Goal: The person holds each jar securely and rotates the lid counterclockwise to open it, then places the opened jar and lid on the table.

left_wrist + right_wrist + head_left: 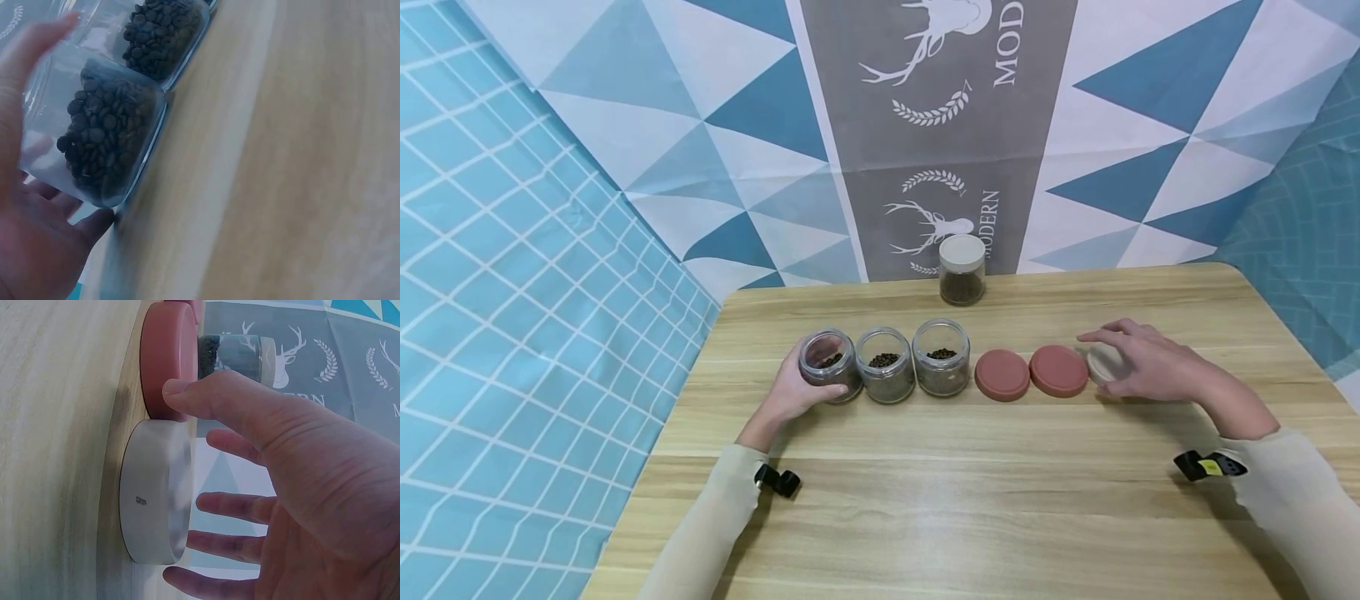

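My left hand [797, 381] holds the leftmost clear jar [842, 385] around its side, thumb in front and fingers behind. Small dark round pellets [106, 125] lie inside it. Two more lidless clear jars, a middle one [887, 386] and a right one [942, 377], stand in a row beside it with similar contents. Over at the right, my right hand [1157, 364] hovers over a white lid [147, 494] lying flat on the table, its fingers spread and holding nothing. Two red lids, a left one [1002, 375] and a right one [1059, 371], lie left of the white lid.
At the back of the wooden table [925, 500] stands a jar with a white lid on [962, 279], dark contents inside. Patterned sheeting [760, 125] rises behind the table's back edge, and blue checked sheeting [535, 333] runs along the left.
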Tool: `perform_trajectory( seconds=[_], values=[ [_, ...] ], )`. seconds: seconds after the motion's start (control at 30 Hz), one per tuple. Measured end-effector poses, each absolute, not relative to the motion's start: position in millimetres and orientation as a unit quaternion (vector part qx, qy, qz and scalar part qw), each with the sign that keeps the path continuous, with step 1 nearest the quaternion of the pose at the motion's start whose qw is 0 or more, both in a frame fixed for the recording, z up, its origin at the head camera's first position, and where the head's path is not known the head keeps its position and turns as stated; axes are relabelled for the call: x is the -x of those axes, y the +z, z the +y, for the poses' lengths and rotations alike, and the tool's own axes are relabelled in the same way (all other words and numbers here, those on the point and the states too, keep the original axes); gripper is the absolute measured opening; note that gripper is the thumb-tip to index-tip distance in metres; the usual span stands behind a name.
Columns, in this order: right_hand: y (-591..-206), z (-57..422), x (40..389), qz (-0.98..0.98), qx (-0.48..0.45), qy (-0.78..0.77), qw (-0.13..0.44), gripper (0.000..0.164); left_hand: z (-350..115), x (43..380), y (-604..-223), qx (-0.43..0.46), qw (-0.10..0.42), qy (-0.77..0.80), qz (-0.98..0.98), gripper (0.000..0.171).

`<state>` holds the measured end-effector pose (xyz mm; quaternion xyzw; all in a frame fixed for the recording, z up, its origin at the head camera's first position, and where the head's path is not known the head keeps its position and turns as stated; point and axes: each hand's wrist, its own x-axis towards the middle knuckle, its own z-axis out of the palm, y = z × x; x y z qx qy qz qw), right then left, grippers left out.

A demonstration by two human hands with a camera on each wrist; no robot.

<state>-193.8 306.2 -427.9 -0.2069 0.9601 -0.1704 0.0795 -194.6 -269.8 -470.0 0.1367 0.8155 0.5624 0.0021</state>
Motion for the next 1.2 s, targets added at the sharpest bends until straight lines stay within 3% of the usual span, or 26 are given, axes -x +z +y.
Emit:
perform_trajectory(
  seconds=[0.17,0.57,0.9,1.2],
  values=[
    [-427.0,305.5,193.3,0.96,0.207,-0.17,0.082,0.084,-272.0,192.8,-466.5,-0.15,-0.021,0.586,0.796,0.076],
    [-424.4,304.8,194.5,0.959,0.218,-0.166,0.078,0.086,-270.5,198.0,-443.3,-0.204,-0.053,0.581,0.786,0.068],
    [-422.6,308.5,192.6,0.959,0.211,-0.168,0.084,0.088,-269.3,204.8,-402.5,-0.208,-0.06,0.567,0.795,0.069],
    [-422.6,311.3,193.0,0.957,0.222,-0.17,0.073,0.092,-263.9,201.1,-390.2,-0.2,-0.077,0.469,0.857,0.073]
  ],
)
